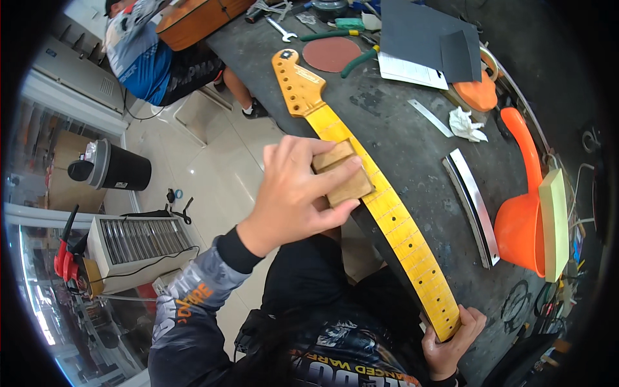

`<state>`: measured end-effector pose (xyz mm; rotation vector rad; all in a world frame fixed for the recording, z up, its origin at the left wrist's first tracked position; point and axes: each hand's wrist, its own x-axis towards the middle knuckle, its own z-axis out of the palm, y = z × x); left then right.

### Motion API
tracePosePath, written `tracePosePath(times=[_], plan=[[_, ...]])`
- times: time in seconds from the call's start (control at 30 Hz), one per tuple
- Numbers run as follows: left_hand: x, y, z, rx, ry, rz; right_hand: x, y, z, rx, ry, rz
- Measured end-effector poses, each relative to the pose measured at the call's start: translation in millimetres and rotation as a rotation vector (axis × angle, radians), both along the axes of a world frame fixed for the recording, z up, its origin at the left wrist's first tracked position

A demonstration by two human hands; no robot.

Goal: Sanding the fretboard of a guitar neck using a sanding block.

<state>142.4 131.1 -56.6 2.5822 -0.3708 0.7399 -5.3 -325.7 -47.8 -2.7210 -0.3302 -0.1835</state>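
"Under the left hand (293,187), what is that being held?"

"A small tan wooden block (358,185). The thumb grips its near side and the fingers spread over its top, perhaps to keep it level on the fretboard."

"And the long thing beneath it?"

"A glossy yellow wooden guitar neck (398,229) with dark dots. It runs from beyond the left hand, where its headstock (298,87) sits, back to the right hand (456,342), along the near edge of the dark grey tabletop (419,168). I'd guess it lies there so both hands reach it easily."

"Is the right hand only resting?"

"No, it's curled around the neck's end, seemingly to steady it against the push of the block. How the fingers sit underneath, I can't tell."

"What's around the hands?"

"Right of the left hand, past the neck, lie a thin metal ruler (430,117) and a crumpled white tissue (467,126). Beyond the right hand are a long silver metal bar (475,206) with a dark underside and, farther right, a bright orange plastic dipper (519,226). They look pushed aside to give the neck room."

"And past the headstock?"

"Farthest from the left hand, a round reddish-brown disc (332,55), flat and just beside it."
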Motion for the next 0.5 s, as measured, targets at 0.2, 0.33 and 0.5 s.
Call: tracePosePath(times=[0.2,0.33,0.5], plan=[[17,19,-1,0.106,-0.009,0.212,2,-8,-5,-0.040,-0.004,0.026],[-28,-42,14,0.015,0.097,-0.104,0,-9,-6,-0.042,-0.005,0.016],[3,-4,-5,0.089,-0.013,0.166,3,-8,-3,-0.047,-0.016,0.044]])
